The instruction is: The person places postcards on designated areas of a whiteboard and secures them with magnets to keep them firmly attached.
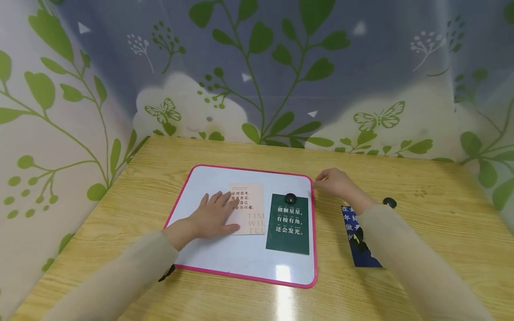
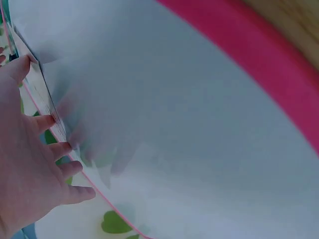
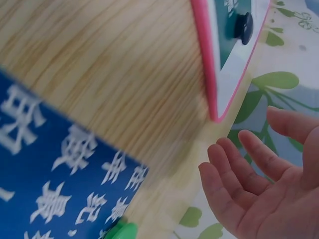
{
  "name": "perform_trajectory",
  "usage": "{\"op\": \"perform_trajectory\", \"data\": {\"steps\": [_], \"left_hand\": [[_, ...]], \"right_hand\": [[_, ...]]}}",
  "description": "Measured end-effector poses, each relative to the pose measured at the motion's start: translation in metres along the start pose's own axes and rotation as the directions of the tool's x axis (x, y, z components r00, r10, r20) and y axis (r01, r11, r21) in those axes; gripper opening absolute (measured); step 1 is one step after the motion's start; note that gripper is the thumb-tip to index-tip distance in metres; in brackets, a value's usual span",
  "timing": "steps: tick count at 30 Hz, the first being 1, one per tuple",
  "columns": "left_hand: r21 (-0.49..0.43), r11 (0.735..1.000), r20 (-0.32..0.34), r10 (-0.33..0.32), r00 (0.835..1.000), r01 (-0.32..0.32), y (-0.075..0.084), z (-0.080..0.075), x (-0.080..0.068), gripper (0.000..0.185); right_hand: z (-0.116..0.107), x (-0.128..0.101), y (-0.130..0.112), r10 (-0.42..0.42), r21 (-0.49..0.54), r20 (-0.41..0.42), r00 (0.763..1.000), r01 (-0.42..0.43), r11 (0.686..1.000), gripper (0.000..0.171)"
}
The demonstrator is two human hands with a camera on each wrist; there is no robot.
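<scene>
A pink-framed whiteboard lies flat on the wooden table. My left hand rests flat with straight fingers on a pale pink card on the board; in the left wrist view the fingers touch the card's edge. A dark green card lies to its right, with a black round magnet at its top. My right hand hovers by the board's top right corner, fingers relaxed, holding nothing. A blue card lies on the table under my right forearm.
Another black magnet sits on the table right of the blue card. A small green object shows at the blue card's edge in the right wrist view. Leaf-patterned curtains wall in the table on three sides.
</scene>
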State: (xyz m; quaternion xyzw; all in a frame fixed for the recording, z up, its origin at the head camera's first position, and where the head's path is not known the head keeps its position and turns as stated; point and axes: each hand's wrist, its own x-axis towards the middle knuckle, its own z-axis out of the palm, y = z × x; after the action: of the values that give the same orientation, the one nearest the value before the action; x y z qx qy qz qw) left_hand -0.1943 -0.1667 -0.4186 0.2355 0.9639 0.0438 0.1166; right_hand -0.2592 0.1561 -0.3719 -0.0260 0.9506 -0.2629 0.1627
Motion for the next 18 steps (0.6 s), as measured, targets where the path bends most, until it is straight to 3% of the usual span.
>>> {"op": "perform_trajectory", "data": {"steps": [13, 18], "left_hand": [[-0.034, 0.999, 0.062, 0.001, 0.998, 0.001, 0.000, -0.001, -0.003, 0.072], [-0.035, 0.999, 0.032, 0.027, 0.999, -0.026, 0.000, -0.003, -0.004, 0.072]], "right_hand": [[-0.005, -0.004, 0.031, -0.104, -0.086, -0.041, 0.994, 0.100, 0.991, 0.040], [-0.006, -0.005, 0.043, -0.154, -0.164, -0.075, 0.985, 0.141, 0.976, 0.040]]}}
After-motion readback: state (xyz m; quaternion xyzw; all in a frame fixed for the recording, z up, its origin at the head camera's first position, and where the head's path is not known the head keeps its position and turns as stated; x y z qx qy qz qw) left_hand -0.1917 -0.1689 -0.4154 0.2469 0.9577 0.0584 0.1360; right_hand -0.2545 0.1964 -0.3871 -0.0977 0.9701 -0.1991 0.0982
